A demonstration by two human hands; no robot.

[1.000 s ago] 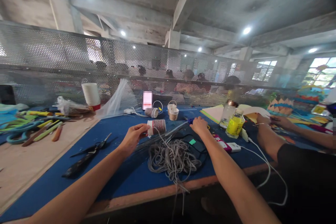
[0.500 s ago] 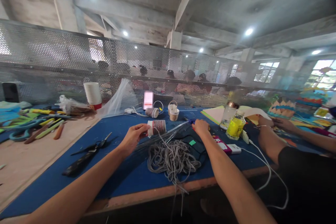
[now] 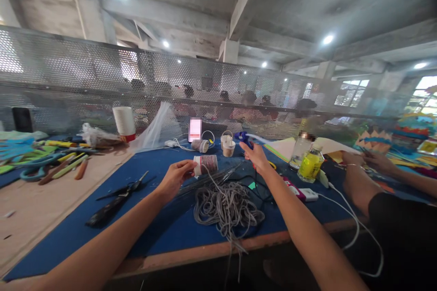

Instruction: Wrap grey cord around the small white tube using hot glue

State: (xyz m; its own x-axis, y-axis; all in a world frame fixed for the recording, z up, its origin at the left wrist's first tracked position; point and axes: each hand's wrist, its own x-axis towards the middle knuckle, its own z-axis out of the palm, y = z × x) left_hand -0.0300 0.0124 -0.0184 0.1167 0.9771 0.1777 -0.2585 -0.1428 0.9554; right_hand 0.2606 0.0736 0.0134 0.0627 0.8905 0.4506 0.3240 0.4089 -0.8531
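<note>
My left hand (image 3: 176, 178) pinches the white end of a cord-wrapped cup (image 3: 207, 165) lying sideways above the blue mat. My right hand (image 3: 255, 155) is closed round a blue glue gun (image 3: 243, 136), with a clear glue stick at its back. Grey cord (image 3: 228, 209) lies in a loose heap below the cup, and one strand runs up to it. Behind are another wrapped cup (image 3: 200, 146) on its side and a small basket with a handle (image 3: 227, 146). Thin clear sticks (image 3: 211, 181) lie between my hands.
Scissors (image 3: 128, 188) and a black-handled tool lie left. Stacked paper cups (image 3: 124, 122), a lit phone (image 3: 195, 130) and perforated panel (image 3: 205, 86) stand behind. Right are a yellow bottle (image 3: 310, 163), power strip (image 3: 307, 194), white cables and another person's arms (image 3: 358, 182).
My right hand has lifted the glue gun up from the mat and turned it, so its blue body now shows. My left hand still holds the wrapped cup. The view has shifted slightly.
</note>
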